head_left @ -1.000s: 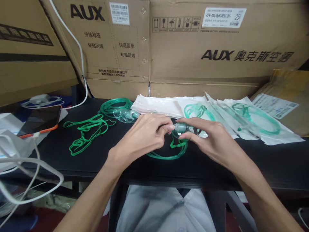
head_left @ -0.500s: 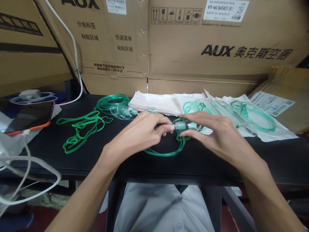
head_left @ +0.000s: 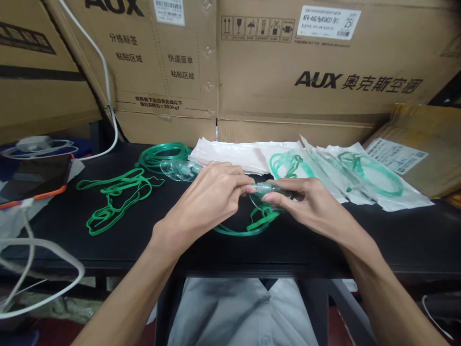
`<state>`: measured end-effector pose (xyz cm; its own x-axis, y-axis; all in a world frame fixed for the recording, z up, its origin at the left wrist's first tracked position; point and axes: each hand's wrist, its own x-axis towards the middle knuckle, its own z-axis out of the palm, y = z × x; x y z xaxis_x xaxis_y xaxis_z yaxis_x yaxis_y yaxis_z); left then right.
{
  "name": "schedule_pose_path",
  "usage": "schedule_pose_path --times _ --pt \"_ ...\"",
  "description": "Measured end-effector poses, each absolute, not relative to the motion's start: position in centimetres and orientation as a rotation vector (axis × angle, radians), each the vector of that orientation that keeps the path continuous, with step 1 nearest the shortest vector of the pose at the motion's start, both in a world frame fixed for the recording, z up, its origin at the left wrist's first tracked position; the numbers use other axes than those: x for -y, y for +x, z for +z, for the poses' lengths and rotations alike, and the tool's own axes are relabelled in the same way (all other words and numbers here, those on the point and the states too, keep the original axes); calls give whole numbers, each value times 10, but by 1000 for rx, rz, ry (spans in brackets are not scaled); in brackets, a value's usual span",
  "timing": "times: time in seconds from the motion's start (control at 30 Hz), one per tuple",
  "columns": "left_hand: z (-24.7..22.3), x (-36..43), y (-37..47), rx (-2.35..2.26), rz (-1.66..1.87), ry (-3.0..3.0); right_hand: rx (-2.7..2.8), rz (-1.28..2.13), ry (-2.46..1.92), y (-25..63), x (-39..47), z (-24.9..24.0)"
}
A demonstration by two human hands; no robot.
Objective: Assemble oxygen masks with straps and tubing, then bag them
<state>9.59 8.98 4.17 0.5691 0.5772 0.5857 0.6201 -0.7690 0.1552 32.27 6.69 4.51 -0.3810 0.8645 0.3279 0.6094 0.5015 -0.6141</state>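
Note:
My right hand [head_left: 311,202] grips a clear oxygen mask [head_left: 281,192] from the right, thumb in front and fingers behind. The mask's pale connector [head_left: 262,188] points left toward my left hand [head_left: 211,197]. The fingers of that hand are pinched on the end of a green tube at the connector; most of that end is hidden by the fingertips. Below the hands, a loop of green tubing [head_left: 242,233] and a green elastic strap [head_left: 262,222] lie on the black table [head_left: 288,250].
Loose green straps [head_left: 118,192] lie at left. Behind them are coiled green tubing [head_left: 163,153] and another clear mask [head_left: 176,170]. White packets [head_left: 230,154] and bagged mask sets [head_left: 382,178] line the back, before cardboard boxes [head_left: 259,101]. A phone [head_left: 39,178] and white cable [head_left: 65,257] are at left.
The mask has turned in my right hand, whose fingers have curled in more around it. My left hand stays pinched at the connector. The view has shifted slightly.

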Motion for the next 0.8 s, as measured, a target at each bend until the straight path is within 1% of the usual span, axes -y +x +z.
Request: schedule_pose_path --times 0.17,0.27,0.33,0.4,0.5,0.6,0.7,0.8 --pt "42 -91 98 966 -956 -2698 2038 830 -1252 327 -69 44" --pt "42 -90 98 988 -901 -2687 1992 914 -1214 324 -71 44" --pt "45 -88 96 1054 -849 -2708 1986 912 -1213 319 -71 43" --pt "52 -84 90 1138 -826 -2777 2016 804 -1196 315 -71 41" --pt "66 -78 72 1295 -864 -2875 2105 495 -1091 312 -73 33" --pt "74 -74 52 1625 -888 -2722 2214 295 -1014 315 -71 24" --pt "67 -80 41 1965 -677 -2526 2374 232 -966 319 -57 21" --pt "51 -87 44 2085 -537 -2487 2430 165 -945 322 -27 19"
